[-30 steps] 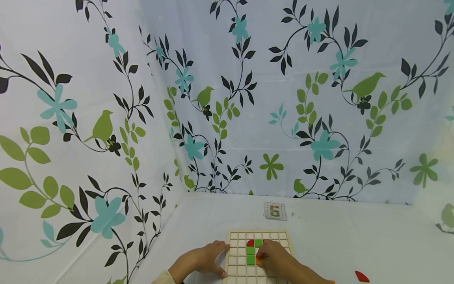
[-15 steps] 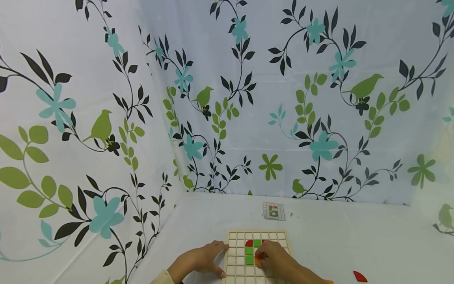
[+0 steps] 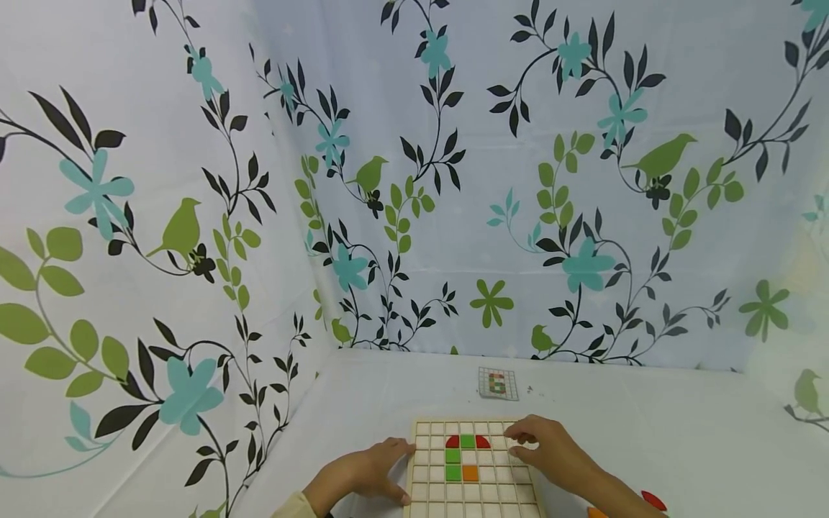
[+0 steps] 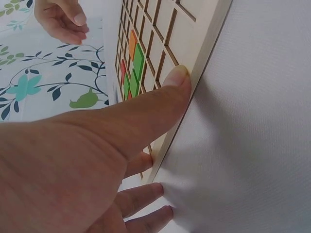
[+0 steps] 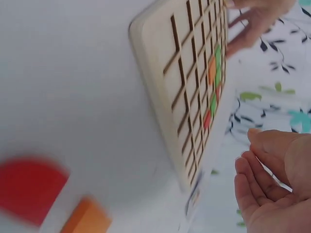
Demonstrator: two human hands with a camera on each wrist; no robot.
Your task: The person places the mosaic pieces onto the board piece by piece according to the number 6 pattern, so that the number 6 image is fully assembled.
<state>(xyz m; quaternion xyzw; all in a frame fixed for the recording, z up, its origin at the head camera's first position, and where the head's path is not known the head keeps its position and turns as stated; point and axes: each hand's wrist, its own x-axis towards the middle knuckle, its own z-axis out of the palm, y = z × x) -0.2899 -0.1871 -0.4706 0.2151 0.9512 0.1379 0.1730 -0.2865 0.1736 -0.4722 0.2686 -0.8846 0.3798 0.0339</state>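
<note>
On the white table [image 3: 382,392], as the head view shows, a wooden grid board [image 3: 435,492] lies flat at the near side. Its upper row bears a rounded red tile [image 3: 452,442], a green tile [image 3: 468,442] and a second red tile [image 3: 483,442]; two more green squares [image 3: 452,473] run down beneath the first red, and an orange tile [image 3: 470,473] sits beside the lower one. The left hand [image 3: 374,471], fingers spread, touches the board's left edge. By the right edge is the right hand [image 3: 550,452], its fingers loosely bent. Beyond the board lies a printed card [image 3: 497,383].

From the left wrist, the left thumb [image 4: 176,77] rests on the board's rim, with the other fingers relaxed alongside.

From the right wrist, the right hand is apart from the board, half open, with nothing visible in its grasp; a loose red piece [image 5: 30,189] and a loose orange piece [image 5: 86,216], both blurred, lie near each other on the table.
</note>
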